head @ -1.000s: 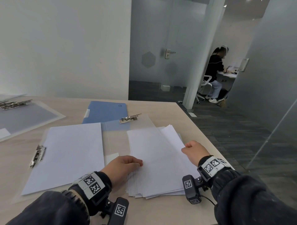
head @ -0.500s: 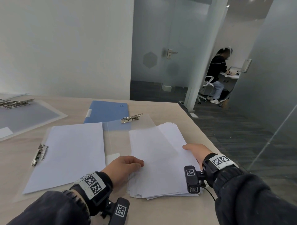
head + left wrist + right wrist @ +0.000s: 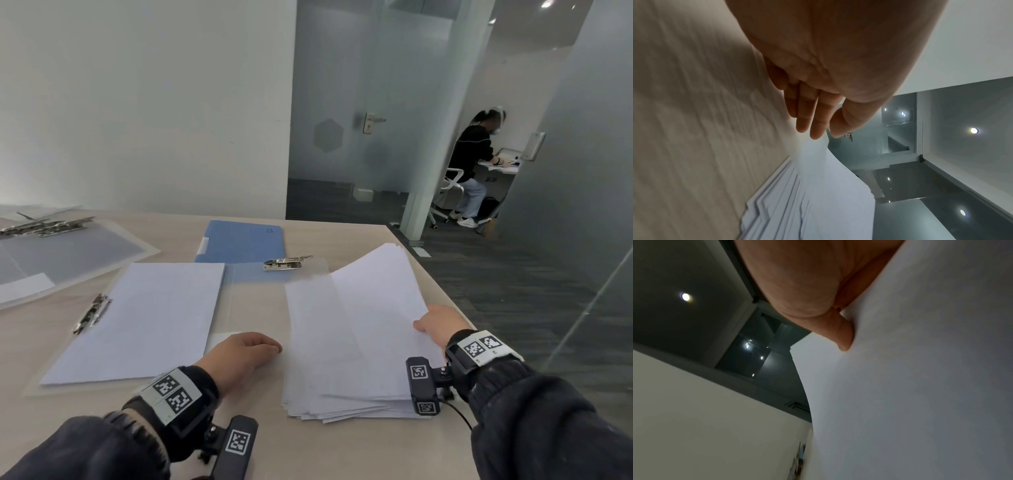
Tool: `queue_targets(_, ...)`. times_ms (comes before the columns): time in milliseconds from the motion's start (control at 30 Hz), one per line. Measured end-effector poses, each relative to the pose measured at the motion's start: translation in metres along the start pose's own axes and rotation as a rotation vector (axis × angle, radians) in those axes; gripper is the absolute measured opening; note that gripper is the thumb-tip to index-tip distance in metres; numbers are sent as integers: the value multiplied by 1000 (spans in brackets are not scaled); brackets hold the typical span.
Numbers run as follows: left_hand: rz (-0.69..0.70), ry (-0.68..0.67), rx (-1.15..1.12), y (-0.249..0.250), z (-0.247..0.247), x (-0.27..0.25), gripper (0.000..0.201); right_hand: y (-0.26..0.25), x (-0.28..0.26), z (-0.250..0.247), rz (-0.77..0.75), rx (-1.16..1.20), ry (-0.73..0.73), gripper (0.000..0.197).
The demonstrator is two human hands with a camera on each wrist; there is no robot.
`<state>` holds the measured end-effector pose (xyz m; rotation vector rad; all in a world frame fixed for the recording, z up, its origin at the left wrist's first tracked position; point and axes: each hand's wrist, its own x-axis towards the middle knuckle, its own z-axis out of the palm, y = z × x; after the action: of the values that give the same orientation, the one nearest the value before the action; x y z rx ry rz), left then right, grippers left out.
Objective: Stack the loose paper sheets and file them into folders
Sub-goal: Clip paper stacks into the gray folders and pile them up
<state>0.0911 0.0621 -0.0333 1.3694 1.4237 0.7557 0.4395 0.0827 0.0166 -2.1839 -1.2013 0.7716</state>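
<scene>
Left hand at the edge of a fanned paper stack

The left hand (image 3: 818,65) fills the top of the view, its fingers (image 3: 807,113) straight and close together, the thumb beside them, their tips reaching toward the near end of the paper stack (image 3: 807,203). The stack lies on the pale wood-grain bench (image 3: 694,113), its sheet edges stepped unevenly, and its top sheet (image 3: 830,175) curves up off the rest. Beyond the stack stand grey glass partitions (image 3: 900,138) and a dark shiny surface with small round lights (image 3: 973,130).
</scene>
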Motion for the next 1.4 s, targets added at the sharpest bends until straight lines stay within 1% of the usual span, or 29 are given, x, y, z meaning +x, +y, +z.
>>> queue_targets(33, -1, 16, 5, 0, -4, -1, 14, 2, -3, -3, -71, -148, 32, 42)
queue_targets(67, -5, 27, 10, 0, -7, -2, 13, 3, -4, -7, -96, -131, 73, 41)
queue_targets(100, -7, 31, 18, 0, -9, -3, 13, 0, -6, -12, -77, 88, 132, 38)
queue_targets(133, -13, 31, 30, 1, -11, -3, 12, 2, -5, -15, -95, 249, 237, 32)
queue_targets(167, -17, 30, 42, 2, -13, -2, 11, 5, -5, -17, -117, 254, 344, 25)
queue_targets(200, -25, 30, 50, 3, -14, -2, 11, 3, -10, -19, -115, 291, 411, 19)
queue_targets(233, -30, 26, 54, 4, -14, -2, 11, 1, -14, -19, -125, 356, 441, 17)
queue_targets(333, -8, 10, 42, 13, -15, -2, 15, -6, -24, -18, -244, 485, 453, 23)
queue_targets(433, 47, 26, 61, 24, -19, -3, 13, -15, -29, -18, -311, 550, 461, 24)
queue_targets(633, 96, 42, 86, 36, -23, -6, 13, -30, -32, -26, -404, 687, 593, 20)
queue_targets(667, 115, 54, 81, 37, -23, -6, 13, -32, -33, -27, -410, 702, 596, 18)
queue_targets(767, 204, 123, 52, 46, -24, -6, 18, -36, -35, -18, -440, 740, 488, 16)
queue_targets(833, 262, 163, 27, 55, -26, -5, 29, -37, -35, -4, -445, 760, 381, 19)
queue_targets(933, 320, 193, -56, 73, -30, -1, 53, -44, -44, 17, -478, 751, 213, 28)
queue_targets(967, 327, 194, -99, 79, -32, 1, 58, -47, -47, 23, -499, 747, 157, 30)
queue_targets(1000, 331, 194, -156, 84, -34, 4, 60, -51, -51, 29, -516, 750, 103, 29)
queue_targets(1033, 333, 195, -223, 88, -35, 5, 55, -54, -55, 34, -532, 761, 47, 29)
queue_targets(1100, 338, 223, -333, 96, -36, 7, 36, -57, -59, 43, -552, 784, -30, 29)
queue_targets(1167, 348, 260, -386, 101, -36, 6, 18, -60, -59, 48, -564, 784, -59, 29)
queue_targets(1200, 363, 264, -401, 101, -37, 5, 12, -62, -59, 48, -570, 787, -67, 29)
queue_targets(1400, 458, 223, -394, 98, -40, -1, 11, -69, -58, 46, -572, 856, -82, 27)
